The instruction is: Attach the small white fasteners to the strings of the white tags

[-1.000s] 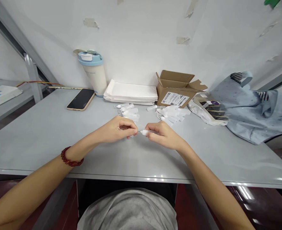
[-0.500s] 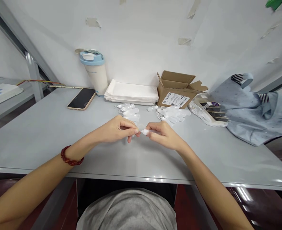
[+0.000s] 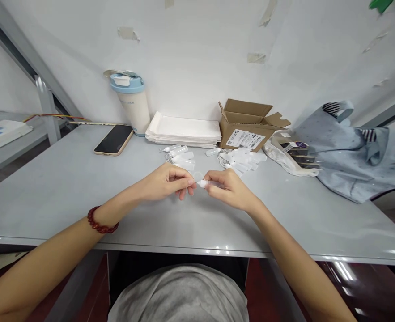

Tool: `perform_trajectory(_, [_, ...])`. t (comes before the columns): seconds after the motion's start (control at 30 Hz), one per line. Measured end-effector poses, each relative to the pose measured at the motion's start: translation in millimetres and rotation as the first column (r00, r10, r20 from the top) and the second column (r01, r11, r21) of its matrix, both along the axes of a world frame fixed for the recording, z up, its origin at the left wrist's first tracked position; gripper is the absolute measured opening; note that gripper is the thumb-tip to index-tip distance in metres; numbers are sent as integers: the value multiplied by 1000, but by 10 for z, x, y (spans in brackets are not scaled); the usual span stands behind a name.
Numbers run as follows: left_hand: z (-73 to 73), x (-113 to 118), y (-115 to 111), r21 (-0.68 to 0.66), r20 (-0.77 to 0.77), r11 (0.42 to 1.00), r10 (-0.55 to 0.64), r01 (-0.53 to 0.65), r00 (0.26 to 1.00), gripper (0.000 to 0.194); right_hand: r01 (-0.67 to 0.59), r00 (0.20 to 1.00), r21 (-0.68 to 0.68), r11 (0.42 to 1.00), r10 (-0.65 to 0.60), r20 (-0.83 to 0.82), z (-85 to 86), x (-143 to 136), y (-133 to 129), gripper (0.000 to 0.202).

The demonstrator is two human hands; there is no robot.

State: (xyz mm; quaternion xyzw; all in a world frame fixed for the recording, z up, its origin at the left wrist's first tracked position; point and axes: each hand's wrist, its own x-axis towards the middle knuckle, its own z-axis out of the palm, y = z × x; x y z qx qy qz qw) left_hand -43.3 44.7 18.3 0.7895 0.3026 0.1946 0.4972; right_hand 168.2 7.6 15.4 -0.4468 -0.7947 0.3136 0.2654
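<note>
Between finger and thumb, my right hand (image 3: 227, 187) holds a small translucent dropper bottle (image 3: 203, 184), its white pointed tip turned left. My left hand (image 3: 177, 181) pinches at that tip; a thin pale loop (image 3: 198, 174) arches between the two hands, and its end in the left fingers is too small to make out. Just beyond my left hand lies a small group of similar bottles (image 3: 183, 156). A larger pile of them (image 3: 240, 158) rests beyond my right hand, with one single bottle (image 3: 213, 152) beside it.
An open cardboard box (image 3: 247, 123) and a stack of white envelopes (image 3: 185, 129) stand along the wall. To the left are a phone (image 3: 114, 139) and a cup with a blue lid (image 3: 133, 105). A clear package (image 3: 293, 156) and blue cloth (image 3: 354, 156) lie at right.
Both hands stay almost in place at the bottle's tip. The lower fingers of my left hand have shifted slightly, and the thin loop shows more clearly. The view has moved a little.
</note>
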Motion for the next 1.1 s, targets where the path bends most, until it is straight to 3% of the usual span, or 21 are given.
perform_trajectory(0.37, [-68, 14, -12, -59, 22, 998, 11, -10, 1000, 28, 14, 1000, 7, 1000, -14, 14, -37, -58, -22, 11])
perform_trajectory(0.77, [-63, 27, -14, 17, -21, 1000, 5, -4, 1000, 28, 11, 1000, 45, 999, -13, 28, -101, -91, -6, 12])
perform_trajectory(1.1, [-64, 40, 83, -210, 85, 977, 64, -45, 994, 36, 40, 999, 82, 996, -39, -15, -17, -35, 1, 14])
